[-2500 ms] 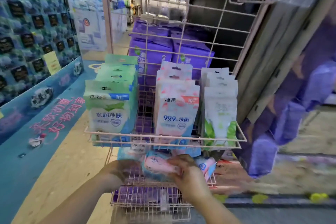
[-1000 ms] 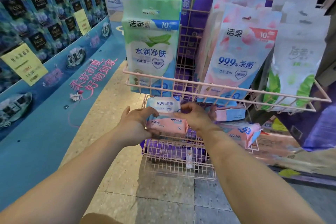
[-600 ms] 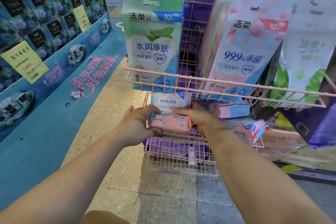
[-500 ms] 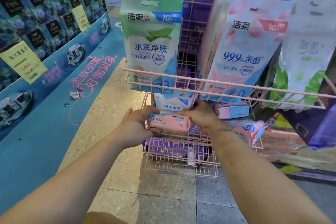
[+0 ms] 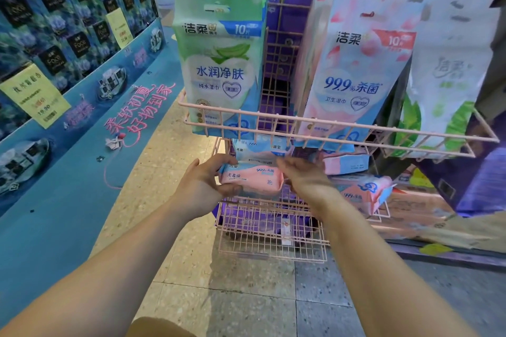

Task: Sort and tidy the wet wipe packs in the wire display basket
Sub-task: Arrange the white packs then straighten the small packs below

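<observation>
A pink wet wipe pack lies lengthwise over the lower pink wire basket. My left hand grips its left end, thumb underneath. My right hand is at the pack's right end with fingers loosely extended over its top corner. Another pack stands right behind it. Two more pink-and-blue packs lie askew at the basket's right side.
The upper wire basket hangs just above my hands and holds green pouches, pink pouches and white leafy pouches. Purple cartons stand behind the rack. A blue display plinth runs along the left; tiled floor lies below.
The pink pack has tipped so its printed face shows more. My right hand's fingers have loosened from the pack's right end. My left hand keeps its grip.
</observation>
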A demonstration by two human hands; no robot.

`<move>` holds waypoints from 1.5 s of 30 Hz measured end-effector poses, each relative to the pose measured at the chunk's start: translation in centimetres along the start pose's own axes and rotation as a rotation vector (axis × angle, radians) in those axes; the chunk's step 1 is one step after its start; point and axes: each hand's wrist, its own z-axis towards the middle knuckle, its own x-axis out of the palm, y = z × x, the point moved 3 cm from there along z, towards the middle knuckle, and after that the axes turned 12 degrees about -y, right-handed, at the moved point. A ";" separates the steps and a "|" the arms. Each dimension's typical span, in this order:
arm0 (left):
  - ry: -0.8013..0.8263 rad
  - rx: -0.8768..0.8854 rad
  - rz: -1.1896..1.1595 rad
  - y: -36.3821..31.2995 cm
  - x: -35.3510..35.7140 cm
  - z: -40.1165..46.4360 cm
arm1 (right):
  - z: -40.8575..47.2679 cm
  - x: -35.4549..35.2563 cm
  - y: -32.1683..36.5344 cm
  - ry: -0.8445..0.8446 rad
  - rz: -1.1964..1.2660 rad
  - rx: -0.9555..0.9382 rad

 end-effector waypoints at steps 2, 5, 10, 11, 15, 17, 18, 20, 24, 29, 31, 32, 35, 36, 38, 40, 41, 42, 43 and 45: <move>-0.056 -0.031 -0.084 0.2 0.3 0.3 | -1.1 -0.5 0.0 0.128 -0.098 0.006; -0.130 0.001 -0.200 0.1 1.0 0.1 | -1.4 0.0 -0.3 0.148 -0.161 -0.031; -0.149 0.051 -0.182 0.0 1.6 -0.2 | -1.7 -0.3 0.0 -0.007 -0.156 -0.184; -0.142 0.038 -0.127 0.0 1.5 -0.1 | -1.8 -0.3 0.2 -0.033 -0.169 -0.209; 0.004 0.047 0.100 -0.4 0.9 0.1 | -2.0 0.2 1.6 -0.091 -0.302 -0.369; 0.065 0.017 0.088 0.0 0.9 0.6 | -2.1 0.5 1.6 -0.069 -0.341 -0.400; 0.078 0.000 0.069 0.2 0.9 0.8 | -2.1 0.7 1.5 -0.055 -0.333 -0.388; 0.088 -0.031 -0.008 0.2 1.2 0.9 | -2.1 0.8 1.4 -0.045 -0.300 -0.367; 0.070 -0.135 -0.204 -0.1 1.7 0.6 | -1.9 0.9 1.6 -0.036 -0.311 -0.387; -0.021 -0.148 0.081 -0.2 2.1 0.4 | -1.2 -0.4 1.2 0.067 -0.614 -0.264; -0.005 -0.187 0.090 -0.3 2.1 0.5 | -1.2 -0.8 0.9 0.060 -0.624 -0.231; 0.004 -0.212 0.056 -0.3 2.2 0.6 | -1.3 -0.8 0.9 0.035 -0.586 -0.237; -0.030 -0.205 0.102 -0.7 2.0 0.8 | -1.7 0.8 1.0 0.054 -0.498 -0.274; -0.057 -0.180 0.177 -0.8 1.7 0.8 | -1.9 1.3 1.0 0.074 -0.496 -0.279; -0.082 -0.155 0.241 -1.2 1.3 0.7 | -2.1 1.5 1.1 0.091 -0.542 -0.267; -0.079 -0.160 0.252 -1.5 1.3 0.5 | -2.7 0.3 1.6 -0.007 -0.632 -0.359; -0.078 -0.160 0.250 -1.6 1.4 0.4 | -3.3 -0.9 2.1 -0.148 -0.660 -0.472; -0.076 -0.160 0.225 -1.6 1.6 0.3 | -3.7 -2.3 2.5 -0.315 -0.698 -0.579; -0.083 -0.165 0.167 -1.6 1.8 0.3 | -4.0 -3.9 2.8 -0.456 -0.767 -0.637; -0.104 -0.208 0.074 -1.6 2.3 0.1 | -3.9 -6.7 3.4 -0.483 -0.989 -0.518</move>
